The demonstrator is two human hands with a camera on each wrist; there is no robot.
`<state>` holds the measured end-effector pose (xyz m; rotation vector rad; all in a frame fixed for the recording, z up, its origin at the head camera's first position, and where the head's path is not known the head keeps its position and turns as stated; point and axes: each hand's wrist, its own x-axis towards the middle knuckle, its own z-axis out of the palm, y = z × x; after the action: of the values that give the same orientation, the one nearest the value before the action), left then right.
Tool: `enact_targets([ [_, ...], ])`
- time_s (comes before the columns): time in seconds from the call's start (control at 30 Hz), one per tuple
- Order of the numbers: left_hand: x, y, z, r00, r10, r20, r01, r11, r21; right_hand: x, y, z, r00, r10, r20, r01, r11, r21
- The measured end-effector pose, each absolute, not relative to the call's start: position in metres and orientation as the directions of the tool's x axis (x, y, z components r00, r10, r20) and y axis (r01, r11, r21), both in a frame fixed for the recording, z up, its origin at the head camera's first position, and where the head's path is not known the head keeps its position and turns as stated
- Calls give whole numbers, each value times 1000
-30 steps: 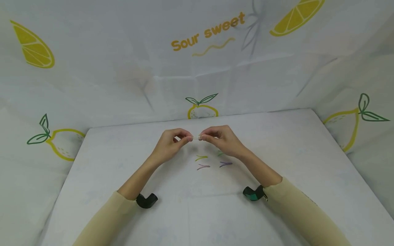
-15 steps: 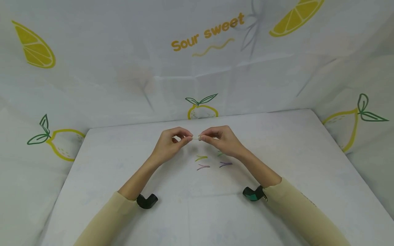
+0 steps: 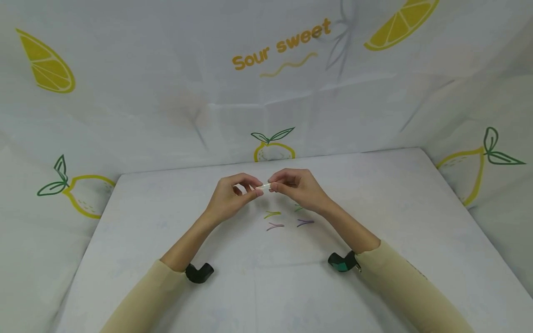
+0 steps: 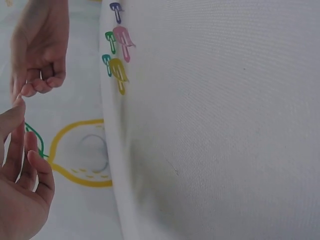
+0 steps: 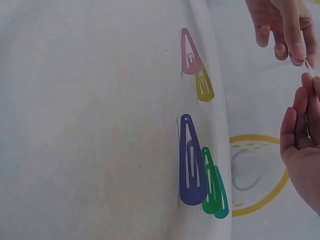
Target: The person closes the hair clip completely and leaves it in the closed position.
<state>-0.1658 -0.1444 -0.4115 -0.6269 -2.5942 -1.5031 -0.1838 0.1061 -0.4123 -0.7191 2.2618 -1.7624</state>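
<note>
Between the two hands, above the table, is a small white snap hair clip (image 3: pixel 264 187). My left hand (image 3: pixel 229 199) pinches its left end between thumb and fingers. The right hand (image 3: pixel 303 190) pinches the other end, and the fingertips hide part of the clip. Just below lie a yellow clip (image 3: pixel 272 214), a pink clip (image 3: pixel 275 226) and a purple clip (image 3: pixel 305 223). A green clip (image 5: pixel 212 185) and a teal clip (image 5: pixel 222 200) show beside the purple one in the right wrist view. In the left wrist view the held clip is barely visible.
A white cloth covers the table (image 3: pixel 258 291). Its back edge meets a white curtain (image 3: pixel 166 120) printed with lemons and lettering. Black wrist-camera mounts sit by both sleeves, the left mount (image 3: pixel 200 273) and the right mount (image 3: pixel 342 262).
The white clip has turned in the fingers and shows a broader face than the thin edge seen before. My left thumb has shifted slightly down and right. The clips on the table have not moved.
</note>
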Motion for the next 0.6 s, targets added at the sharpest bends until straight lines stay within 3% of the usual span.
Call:
enact_targets([
  [0.6, -165, -144, -415, -925, 312, 217, 344, 442, 828, -184, 107, -415, -869, -476, 130, -297, 293, -909],
])
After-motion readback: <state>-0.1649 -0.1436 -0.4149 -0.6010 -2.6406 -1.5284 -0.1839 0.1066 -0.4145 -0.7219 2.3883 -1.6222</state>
